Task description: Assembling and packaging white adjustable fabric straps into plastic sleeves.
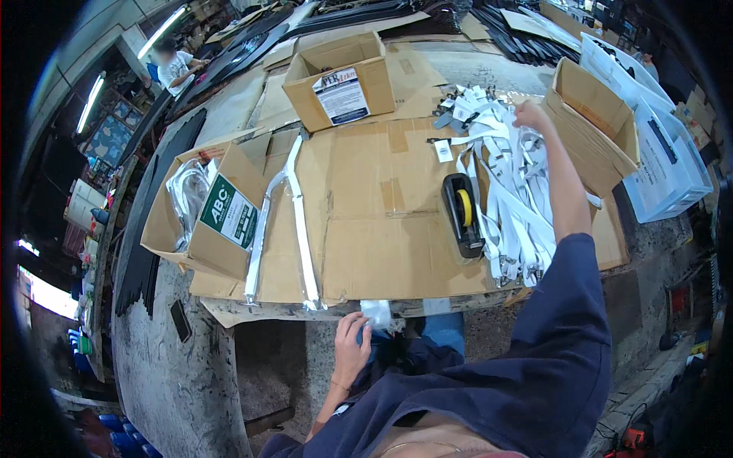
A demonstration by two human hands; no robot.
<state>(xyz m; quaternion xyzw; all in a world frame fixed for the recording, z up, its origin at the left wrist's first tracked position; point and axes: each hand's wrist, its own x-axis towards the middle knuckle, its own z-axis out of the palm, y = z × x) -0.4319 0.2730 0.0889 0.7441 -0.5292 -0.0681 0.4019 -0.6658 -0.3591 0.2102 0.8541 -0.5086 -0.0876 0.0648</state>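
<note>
Overlapping long, flat wht straps (513, 200)

Near the right edge of the bench (172, 366), whether the right hand (533, 117) holds the white webbing straps (500, 179) is unclear; the far carton (340, 82) hides its own bottom.

Bare right forearm (566, 187) extended well forward, right grip (534, 117) at its far end, fingers (522, 114) curled inward, left forearm (325, 408) angled forward, left wrist (341, 378) nearly straight, left grip (351, 345) held lower, fingers bent side by side.
</note>
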